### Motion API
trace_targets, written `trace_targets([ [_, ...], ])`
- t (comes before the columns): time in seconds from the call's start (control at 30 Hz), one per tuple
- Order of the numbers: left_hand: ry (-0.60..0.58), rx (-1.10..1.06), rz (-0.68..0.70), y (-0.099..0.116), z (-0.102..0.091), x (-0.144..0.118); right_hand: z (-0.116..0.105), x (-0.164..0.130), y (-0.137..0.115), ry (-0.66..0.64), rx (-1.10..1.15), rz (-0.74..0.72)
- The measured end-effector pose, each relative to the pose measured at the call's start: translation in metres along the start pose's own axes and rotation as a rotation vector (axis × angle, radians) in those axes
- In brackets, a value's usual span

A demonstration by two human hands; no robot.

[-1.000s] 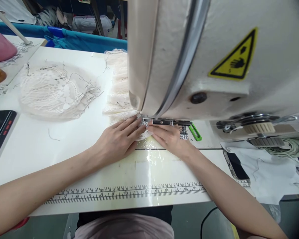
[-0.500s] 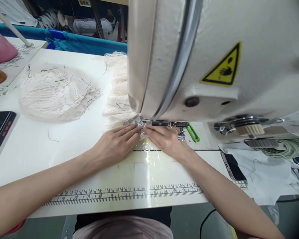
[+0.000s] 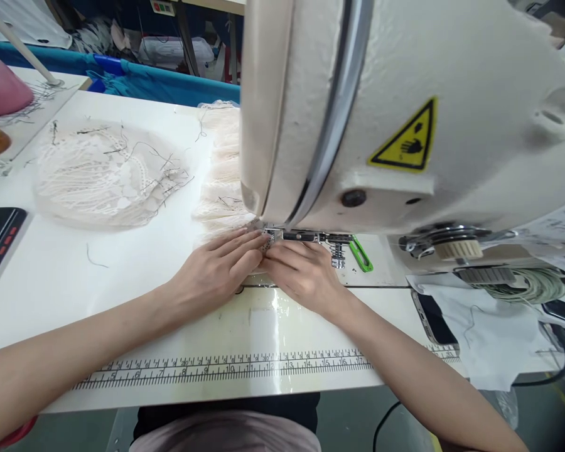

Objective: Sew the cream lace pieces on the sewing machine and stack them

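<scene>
At the far left, a black device [image 3: 0,242] lies on the white worktop [image 3: 141,263], with a cream lace bundle [image 3: 106,182] strewn with dark threads just beyond it. Next, the ruffled lace strip [image 3: 219,169] runs along the left side of the sewing machine [image 3: 282,125] and reaches under the left hand [image 3: 219,267], which lies palm down, nearly flat, fingers together, pressing the lace without gripping. Close beside it, at the needle area, the right hand [image 3: 306,273] rests with fingers bent; whether it pinches lace I cannot tell. Further right come a green tool [image 3: 360,253], a phone [image 3: 435,320] and white cloth [image 3: 489,333].
</scene>
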State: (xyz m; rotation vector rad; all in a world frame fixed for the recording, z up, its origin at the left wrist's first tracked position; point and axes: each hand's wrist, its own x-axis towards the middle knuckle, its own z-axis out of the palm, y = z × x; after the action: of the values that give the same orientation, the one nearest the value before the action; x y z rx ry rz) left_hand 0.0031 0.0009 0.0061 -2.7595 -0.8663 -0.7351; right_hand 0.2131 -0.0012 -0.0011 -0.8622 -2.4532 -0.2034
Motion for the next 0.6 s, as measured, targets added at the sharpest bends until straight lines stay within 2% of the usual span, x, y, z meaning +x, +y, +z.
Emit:
trace_targets([
  [0.13,-0.064,-0.030,-0.006,-0.0048,-0.0005,-0.0019,0.0005,-0.0009,-0.0006,0.054,0.045,-0.042],
  [0.3,-0.075,-0.014,-0.018,-0.0079,-0.0025,-0.0025,0.0006,0.0027,-0.0012,0.083,0.064,-0.125],
  [0.6,-0.062,-0.029,-0.047,-0.0061,-0.0011,-0.0009,0.0011,0.0032,0.0001,0.061,0.042,-0.111],
])
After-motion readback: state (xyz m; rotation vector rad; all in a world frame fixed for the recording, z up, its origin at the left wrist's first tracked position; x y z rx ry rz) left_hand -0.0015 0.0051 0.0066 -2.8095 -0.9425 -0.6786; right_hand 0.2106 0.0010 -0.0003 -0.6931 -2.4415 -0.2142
